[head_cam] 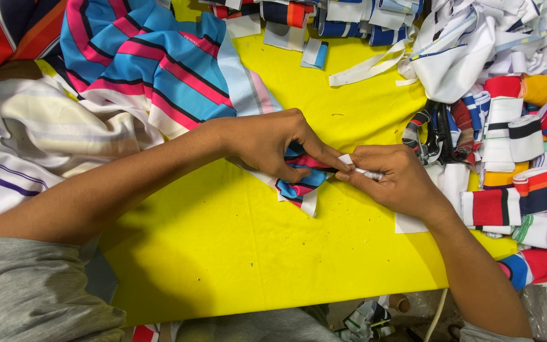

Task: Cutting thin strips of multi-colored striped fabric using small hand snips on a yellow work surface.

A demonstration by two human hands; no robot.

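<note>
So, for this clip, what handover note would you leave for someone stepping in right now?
Left hand: pins a blue, pink and black striped fabric piece on the yellow table.
Right hand: pinches a small white strip at that piece's edge.
Scissors lie just beyond the right hand; folded striped bands stacked to the right; large striped cloth upper left.
Done or left: cannot tell from this view.

1. Striped fabric piece [302,180]: blue with pink, black and white bands, small, folded and bunched, lying on the yellow tabletop near its middle.
2. Its white edge points down and right; the upper part is hidden under fingers.
3. White strip [363,170]: narrow, short, pinched at the piece's right end, lying roughly level.
</note>
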